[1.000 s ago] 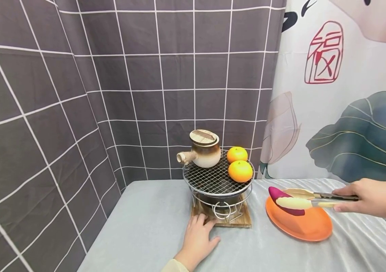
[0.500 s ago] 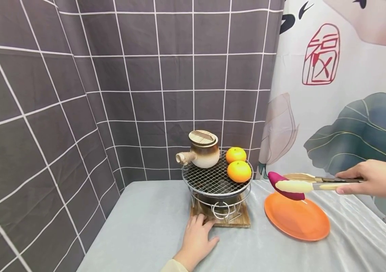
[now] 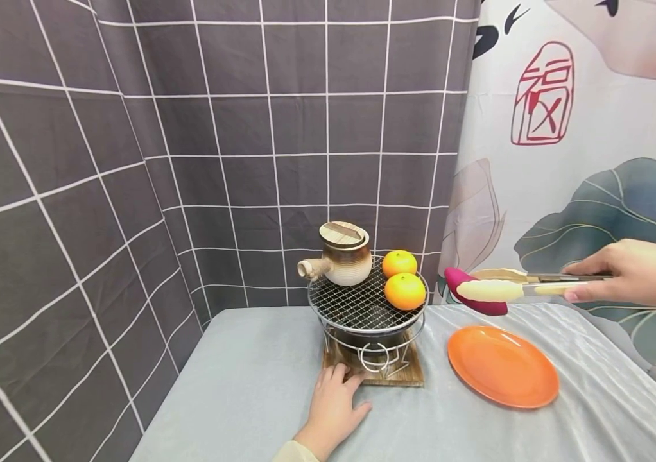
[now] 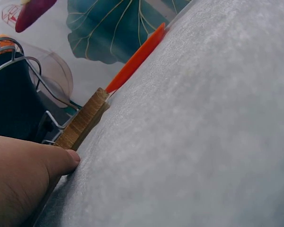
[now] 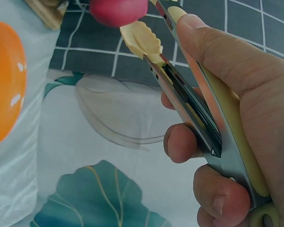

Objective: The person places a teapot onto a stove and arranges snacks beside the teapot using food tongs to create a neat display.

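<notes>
My right hand (image 3: 640,273) grips yellow-tipped metal tongs (image 3: 490,290) by their handles. Between the tong tips is a purple sweet potato (image 3: 488,307), held in the air above and behind an orange plate (image 3: 501,369). The right wrist view shows the fingers wrapped round the tongs (image 5: 199,99), with the sweet potato (image 5: 118,10) cut off at the top. My left hand (image 3: 335,410) rests at the front left edge of a wooden board (image 3: 413,369), fingers on it and thumb spread aside. In the left wrist view the thumb lies by the board's edge (image 4: 83,120).
On the board stands a round stove with a wire grill (image 3: 357,311). It bears a lidded clay pot (image 3: 351,268), its handle pointing left, and two oranges (image 3: 405,292) at its right. A grey tiled-pattern cloth (image 3: 218,128) hangs behind and at the left.
The right hand has raised the tongs and sweet potato off the orange plate, finally shifting slightly left. The left hand stays at the board.
</notes>
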{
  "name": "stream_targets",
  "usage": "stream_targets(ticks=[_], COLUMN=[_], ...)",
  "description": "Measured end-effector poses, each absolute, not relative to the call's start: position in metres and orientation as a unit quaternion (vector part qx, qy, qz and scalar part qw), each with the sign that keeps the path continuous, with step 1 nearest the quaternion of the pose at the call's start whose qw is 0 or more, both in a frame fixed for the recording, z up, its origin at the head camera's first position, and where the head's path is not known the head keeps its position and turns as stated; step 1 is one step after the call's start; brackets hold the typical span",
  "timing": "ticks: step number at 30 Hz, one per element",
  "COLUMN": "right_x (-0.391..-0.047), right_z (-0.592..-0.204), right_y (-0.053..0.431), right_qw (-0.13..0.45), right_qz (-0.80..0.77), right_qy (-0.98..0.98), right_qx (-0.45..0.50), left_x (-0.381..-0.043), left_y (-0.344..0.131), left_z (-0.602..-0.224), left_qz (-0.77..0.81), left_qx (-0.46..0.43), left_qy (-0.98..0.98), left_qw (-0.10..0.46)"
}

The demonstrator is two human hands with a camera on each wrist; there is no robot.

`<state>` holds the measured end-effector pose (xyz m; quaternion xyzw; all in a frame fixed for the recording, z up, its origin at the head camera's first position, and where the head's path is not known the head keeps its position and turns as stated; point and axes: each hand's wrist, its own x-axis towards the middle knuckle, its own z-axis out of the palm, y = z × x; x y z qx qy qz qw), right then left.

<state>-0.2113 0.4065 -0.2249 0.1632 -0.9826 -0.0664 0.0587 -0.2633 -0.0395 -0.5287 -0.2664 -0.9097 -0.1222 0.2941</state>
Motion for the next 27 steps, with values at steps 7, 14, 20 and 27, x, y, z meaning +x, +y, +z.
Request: stream_targets(ticks=[7, 14, 20, 27], right_x=[-0.217, -0.226, -0.23, -0.237], right_z=[-0.208, -0.191, -0.179, -0.171], right_y=[0.395, 0.377, 0.359, 0.338], right_qw=[0.093, 0.079, 0.065, 0.055], right_qz=[-0.066, -0.064, -0.048, -0.038], right_qy=[-0.979, -0.979, -0.978, -0.977], right_qx=[0.168, 0.178, 0.191, 0.203], left_x=[-0.264, -0.264, -0.264, -0.263], left_y=[-0.04, -0.04, -0.04, -0.039], left_z=[-0.528, -0.528, -0.529, -0.529], left_qz=[-0.124, -0.126, -0.127, -0.13], left_qx=[-0.268, -0.264, -0.267, -0.266], left_qy=[-0.909, -0.913, -0.909, -0.909], left_qw=[0.295, 0.286, 0.294, 0.292])
